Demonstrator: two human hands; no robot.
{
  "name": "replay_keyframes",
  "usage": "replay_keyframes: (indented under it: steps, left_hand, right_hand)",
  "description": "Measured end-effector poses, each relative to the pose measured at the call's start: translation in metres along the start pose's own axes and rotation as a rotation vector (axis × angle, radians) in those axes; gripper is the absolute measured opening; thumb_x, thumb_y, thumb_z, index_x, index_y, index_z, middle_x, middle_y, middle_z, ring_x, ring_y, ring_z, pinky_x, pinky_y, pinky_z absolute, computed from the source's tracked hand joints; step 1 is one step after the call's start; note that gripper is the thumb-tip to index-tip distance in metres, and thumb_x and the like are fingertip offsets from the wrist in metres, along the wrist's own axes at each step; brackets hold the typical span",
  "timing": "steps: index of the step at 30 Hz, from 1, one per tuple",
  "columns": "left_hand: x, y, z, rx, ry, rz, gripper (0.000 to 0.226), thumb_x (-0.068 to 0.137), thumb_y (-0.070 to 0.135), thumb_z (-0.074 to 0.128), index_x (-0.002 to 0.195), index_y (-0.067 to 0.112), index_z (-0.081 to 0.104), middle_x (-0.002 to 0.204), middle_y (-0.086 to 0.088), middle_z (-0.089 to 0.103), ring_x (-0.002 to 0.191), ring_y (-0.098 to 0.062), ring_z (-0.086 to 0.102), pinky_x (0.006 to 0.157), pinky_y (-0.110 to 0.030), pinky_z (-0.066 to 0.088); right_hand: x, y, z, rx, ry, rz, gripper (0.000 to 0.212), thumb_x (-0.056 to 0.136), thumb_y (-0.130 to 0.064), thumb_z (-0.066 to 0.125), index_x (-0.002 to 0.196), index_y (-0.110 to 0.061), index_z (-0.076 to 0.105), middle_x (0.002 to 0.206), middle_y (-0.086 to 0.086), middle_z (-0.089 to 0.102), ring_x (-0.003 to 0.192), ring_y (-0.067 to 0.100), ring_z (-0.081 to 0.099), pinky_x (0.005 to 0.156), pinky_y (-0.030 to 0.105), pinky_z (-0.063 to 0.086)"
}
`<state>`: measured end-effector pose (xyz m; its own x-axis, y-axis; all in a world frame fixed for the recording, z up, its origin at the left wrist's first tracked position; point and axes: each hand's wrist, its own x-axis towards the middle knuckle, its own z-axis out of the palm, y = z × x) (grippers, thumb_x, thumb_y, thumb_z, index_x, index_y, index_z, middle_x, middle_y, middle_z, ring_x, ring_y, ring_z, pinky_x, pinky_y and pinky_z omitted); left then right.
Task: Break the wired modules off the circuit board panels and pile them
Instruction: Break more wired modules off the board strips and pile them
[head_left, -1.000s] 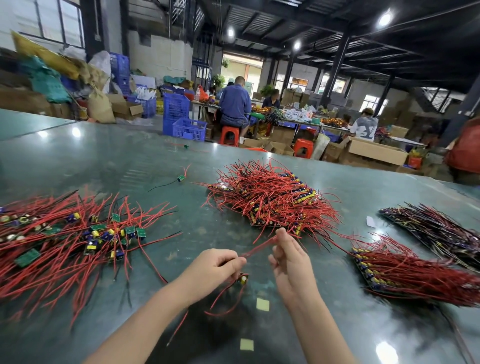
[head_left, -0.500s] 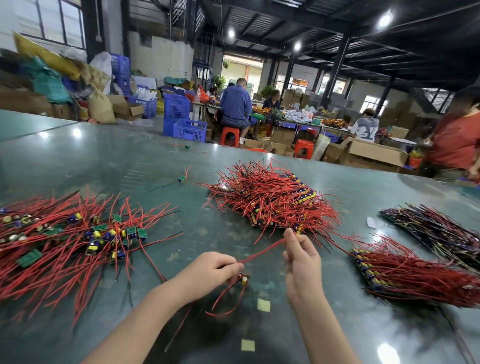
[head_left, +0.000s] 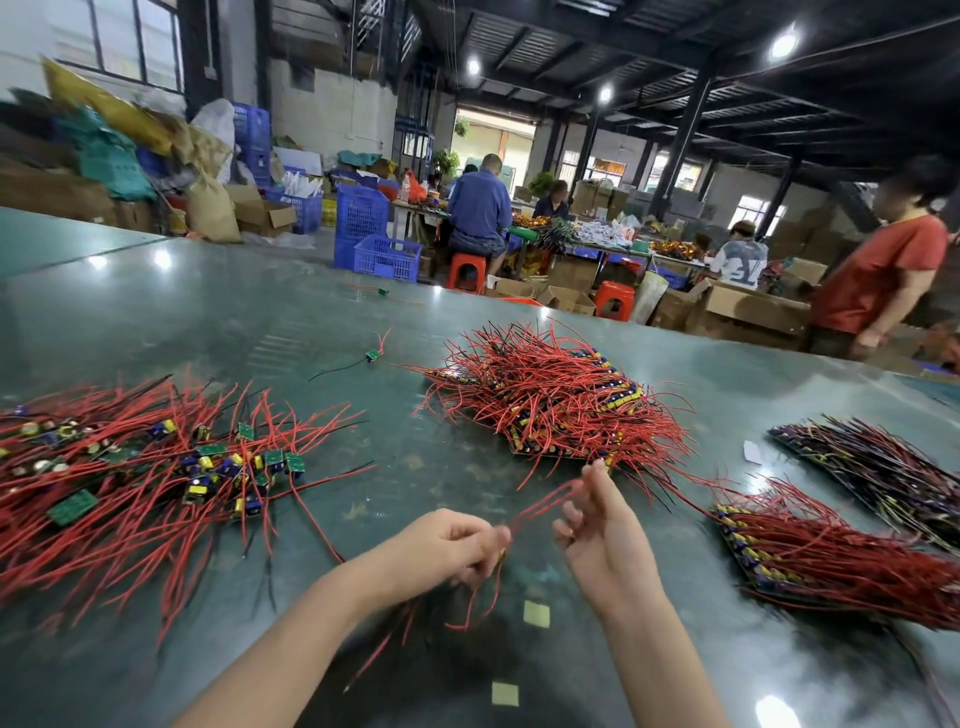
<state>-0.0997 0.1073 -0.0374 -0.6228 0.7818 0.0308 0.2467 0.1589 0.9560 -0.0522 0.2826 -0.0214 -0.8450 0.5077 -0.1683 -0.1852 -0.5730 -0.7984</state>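
On the green table (head_left: 519, 691) at lower centre, the left hand (head_left: 447, 545) pinches a light, floppy wired module (head_left: 540, 504) whose red leads the right hand (head_left: 597, 530) fingers loosely, and it seems best gripped at its stiff board.

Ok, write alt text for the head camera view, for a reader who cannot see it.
A person's left hand grips red wires stretched to the fingers of the right hand above a green table. Loose wired modules are piled at left; wired panels lie ahead and at right. Other workers sit beyond.
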Motion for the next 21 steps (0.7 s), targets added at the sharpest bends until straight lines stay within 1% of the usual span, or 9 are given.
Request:
replay_keyframes:
  steps: [2,4,7,9,11,13,15,18,21]
  left_hand:
    - [0.003,0.004,-0.002,-0.274,0.082,-0.028,0.036,0.091,0.037,0.043,0.066,0.016,0.059,0.053,0.006,0.05,0.049,-0.005,0.043,0.054,-0.018,0.035]
    - [0.005,0.007,-0.008,-0.569,0.182,-0.048,0.028,0.09,0.02,0.035,0.076,0.011,0.057,0.055,0.003,0.052,0.049,-0.005,0.045,0.053,-0.02,0.033]
    - [0.004,0.01,-0.014,-0.933,0.298,-0.023,0.022,0.088,0.013,0.042,0.089,0.008,0.063,0.069,-0.002,0.065,0.055,-0.007,0.051,0.055,-0.02,0.039]
    - [0.002,0.01,-0.012,-1.067,0.334,0.013,0.022,0.08,0.016,0.053,0.092,0.007,0.069,0.086,-0.006,0.071,0.06,-0.009,0.057,0.055,-0.018,0.048]
    - [0.002,0.011,-0.007,-1.108,0.359,0.029,0.022,0.076,0.017,0.058,0.091,0.008,0.072,0.092,-0.006,0.072,0.065,-0.01,0.064,0.059,-0.018,0.055]
    - [0.003,0.01,-0.002,-1.136,0.377,0.04,0.021,0.072,0.014,0.062,0.089,0.007,0.073,0.086,-0.008,0.073,0.068,-0.014,0.069,0.06,-0.021,0.057]
    - [0.002,0.01,0.002,-1.103,0.399,0.053,0.021,0.07,0.012,0.064,0.089,0.01,0.073,0.079,-0.006,0.072,0.066,-0.015,0.07,0.059,-0.022,0.057]
    - [0.002,0.01,0.011,-0.99,0.443,0.041,0.022,0.064,0.013,0.067,0.083,0.016,0.077,0.072,0.001,0.07,0.059,-0.007,0.065,0.054,-0.017,0.052]
    - [0.0,0.01,0.016,-0.935,0.367,0.094,0.029,0.057,0.008,0.073,0.083,0.018,0.078,0.075,0.002,0.07,0.061,-0.002,0.062,0.058,-0.014,0.052]
  right_hand:
    - [-0.003,0.002,0.003,-0.087,-0.016,-0.046,0.019,0.08,-0.037,0.062,0.089,-0.02,0.064,0.066,-0.007,0.051,0.051,0.008,0.037,0.052,0.022,0.03]
    - [-0.007,0.008,0.004,-0.294,-0.027,-0.137,0.014,0.09,-0.027,0.058,0.098,-0.018,0.065,0.071,-0.007,0.052,0.055,0.007,0.039,0.054,0.02,0.034]
    - [-0.014,0.017,0.006,-0.685,-0.098,-0.339,0.011,0.09,-0.012,0.059,0.088,-0.018,0.068,0.064,-0.013,0.058,0.057,0.0,0.048,0.056,0.01,0.038]
    - [-0.019,0.019,0.009,-0.767,-0.186,-0.379,0.013,0.087,-0.009,0.063,0.08,-0.019,0.07,0.066,-0.012,0.065,0.061,-0.003,0.054,0.06,0.007,0.041]
    - [-0.022,0.02,0.012,-0.784,-0.274,-0.385,0.016,0.084,-0.007,0.066,0.079,-0.021,0.071,0.069,-0.009,0.069,0.065,0.0,0.058,0.065,0.01,0.044]
    - [-0.025,0.023,0.014,-0.799,-0.326,-0.368,0.018,0.081,-0.007,0.07,0.083,-0.024,0.071,0.07,-0.007,0.067,0.066,0.005,0.056,0.066,0.015,0.045]
    - [-0.025,0.025,0.014,-0.789,-0.324,-0.356,0.018,0.079,-0.008,0.071,0.088,-0.025,0.071,0.069,-0.009,0.064,0.065,0.004,0.053,0.065,0.015,0.044]
    - [-0.024,0.02,0.013,-0.689,-0.288,-0.329,0.016,0.084,-0.009,0.066,0.086,-0.023,0.073,0.071,-0.011,0.069,0.065,-0.004,0.056,0.063,0.008,0.042]
    - [-0.023,0.018,0.011,-0.619,-0.23,-0.317,0.021,0.088,-0.013,0.062,0.078,-0.024,0.076,0.068,-0.009,0.068,0.057,-0.004,0.05,0.057,0.009,0.04]
